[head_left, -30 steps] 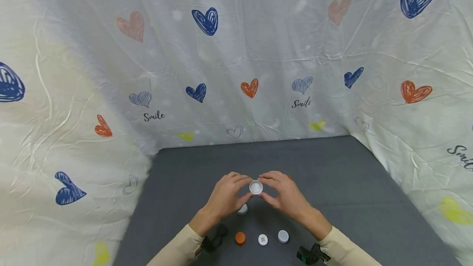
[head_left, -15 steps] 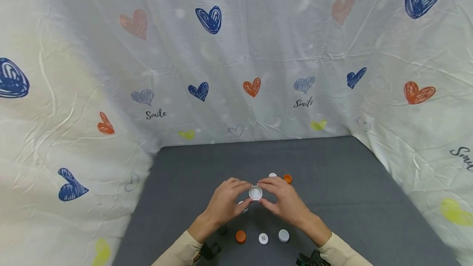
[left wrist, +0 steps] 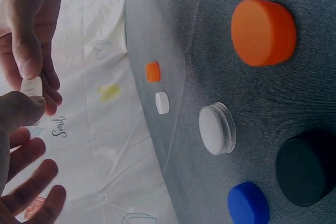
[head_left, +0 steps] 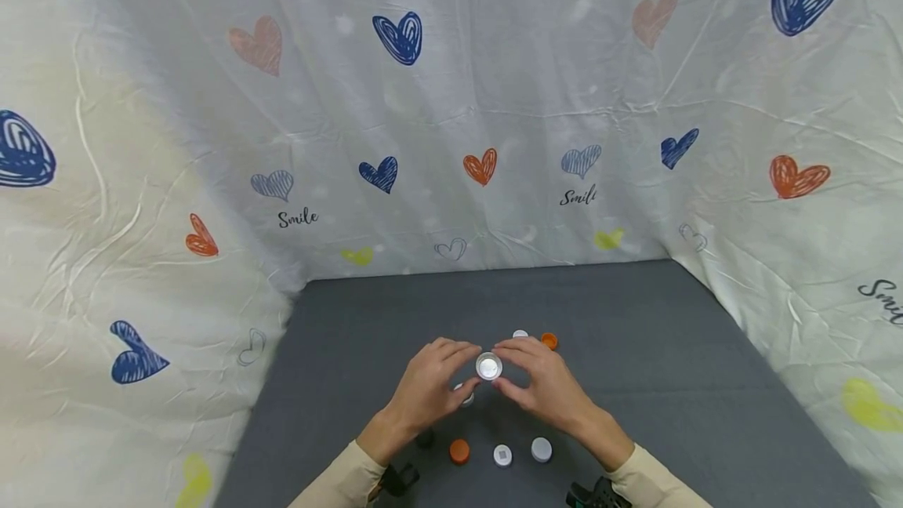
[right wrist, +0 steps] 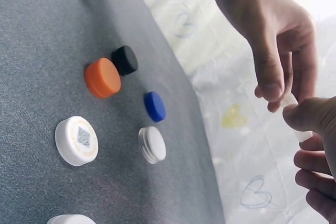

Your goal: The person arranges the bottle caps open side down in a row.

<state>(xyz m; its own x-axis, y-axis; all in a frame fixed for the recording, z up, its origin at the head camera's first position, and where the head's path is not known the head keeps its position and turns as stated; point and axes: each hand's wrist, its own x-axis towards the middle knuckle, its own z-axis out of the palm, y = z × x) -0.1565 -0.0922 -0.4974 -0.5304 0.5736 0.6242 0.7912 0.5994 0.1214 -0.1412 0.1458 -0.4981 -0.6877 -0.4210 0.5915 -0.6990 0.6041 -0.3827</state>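
Observation:
A small white bottle cap is held up above the table, its hollow side facing the head camera. My left hand pinches it from the left between thumb and fingers. From the right, my right hand pinches the same cap. In the left wrist view the cap shows a ridged edge, partly covered by both thumbs. Below the left thumb, a white ridged lid lies partly hidden in the head view. Beyond the right fingers are an orange cap and a white cap.
Nearer my body lie an orange cap, a white cap with a printed square and another white cap. A black cap and a blue cap lie toward the left. A heart-printed sheet surrounds the grey table.
Both hands have come slightly nearer my body with the white bottle cap, uncovering the far white and orange caps. Over the last half second they hardly move.

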